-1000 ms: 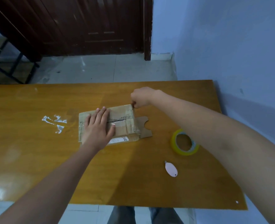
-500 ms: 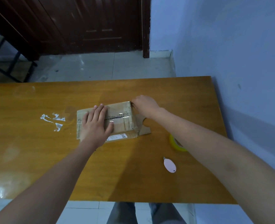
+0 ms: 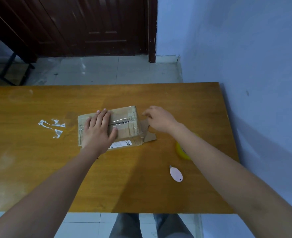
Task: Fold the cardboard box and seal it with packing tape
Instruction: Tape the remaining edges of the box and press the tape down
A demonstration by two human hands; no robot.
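Observation:
A small cardboard box (image 3: 124, 124) lies in the middle of the wooden table (image 3: 193, 103), its top seam covered with clear tape. One end flap (image 3: 150, 136) lies flat on the table at its right end. My left hand (image 3: 98, 130) rests flat on the left half of the box top, fingers spread. My right hand (image 3: 159, 119) hovers just right of the box above the flap, fingertips pinched together with nothing visible in them. A yellow packing tape roll (image 3: 181, 150) lies to the right, partly hidden by my right forearm.
A pink oval cutter (image 3: 176, 174) lies on the table near the front right. White tape scraps (image 3: 52, 126) stick to the table left of the box. A blue wall (image 3: 253, 66) runs along the table's right edge. A dark door stands behind.
My right hand has left the box's far right corner and moved to the right, off the box. My left hand has stayed flat on the box top.

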